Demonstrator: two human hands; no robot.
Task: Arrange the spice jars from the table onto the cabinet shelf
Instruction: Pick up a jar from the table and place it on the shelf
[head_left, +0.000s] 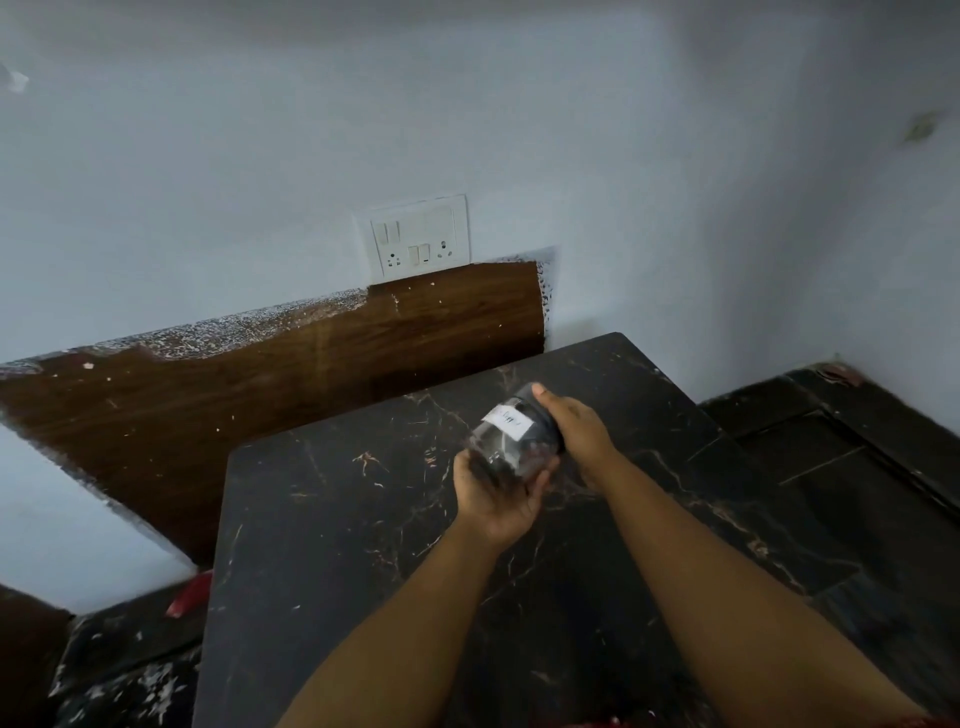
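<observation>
Spice jar (511, 441): clear body, dark lid, white paper label on its side (handwriting on it, too blurred to read). Held tilted, lid end up and to the right, in the air above the table (322, 545), not touching it. Contents dark; cannot tell what.

Left hand (496, 493): palm up beneath the jar's base, fingers curled around the clear lower part, cupping it.

Right hand (576, 428): closed over the dark lid from the right, thumb lying along the lid's upper edge, fingers wrapped around its far side.

Table: dark marbled top with pale veins, bare apart from the arms over it.

Behind: brown wood-grain panel (311, 374) against a pale wall, paint-spattered along its upper edge. White switch-and-socket plate (415, 236) just above the panel. Red object (189, 592) on the floor left of the table, blurred.
</observation>
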